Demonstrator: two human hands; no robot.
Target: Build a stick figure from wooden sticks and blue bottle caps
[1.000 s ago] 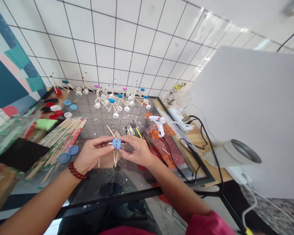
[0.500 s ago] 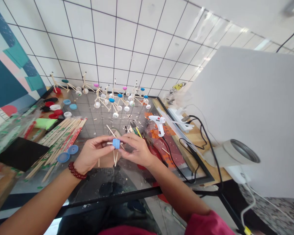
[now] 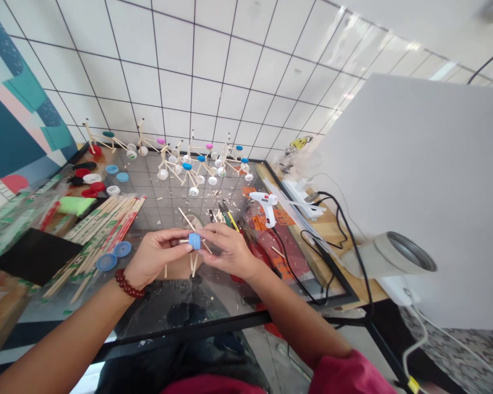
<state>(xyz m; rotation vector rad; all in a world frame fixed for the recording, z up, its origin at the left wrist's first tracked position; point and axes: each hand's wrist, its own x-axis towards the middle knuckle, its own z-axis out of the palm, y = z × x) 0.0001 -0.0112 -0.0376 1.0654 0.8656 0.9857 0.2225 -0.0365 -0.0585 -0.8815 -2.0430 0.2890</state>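
Note:
My left hand (image 3: 158, 256) and my right hand (image 3: 229, 250) meet over the near part of the glass-topped table. Between their fingertips is a blue bottle cap (image 3: 194, 241) with thin wooden sticks (image 3: 185, 219) beside and behind it. My left thumb and fingers pinch the cap's left side and a short stick end. From the other side, my right thumb and fingers close on the cap and sticks. How the sticks join the cap is partly hidden by my fingers. Below the cap, more sticks (image 3: 194, 265) point down toward the table.
Several small stick tricycles (image 3: 189, 167) with bottle-cap wheels stand along the wall. Left lie bundled chopsticks (image 3: 107, 230), two loose blue caps (image 3: 107, 262) and a black sheet (image 3: 36, 256). A white glue gun (image 3: 265, 205) with its cable, pliers (image 3: 250, 235) and a lamp (image 3: 388, 257) are right.
Both hands keep their hold on the blue bottle cap and sticks. The cap has turned very slightly; the camera view has shifted a little.

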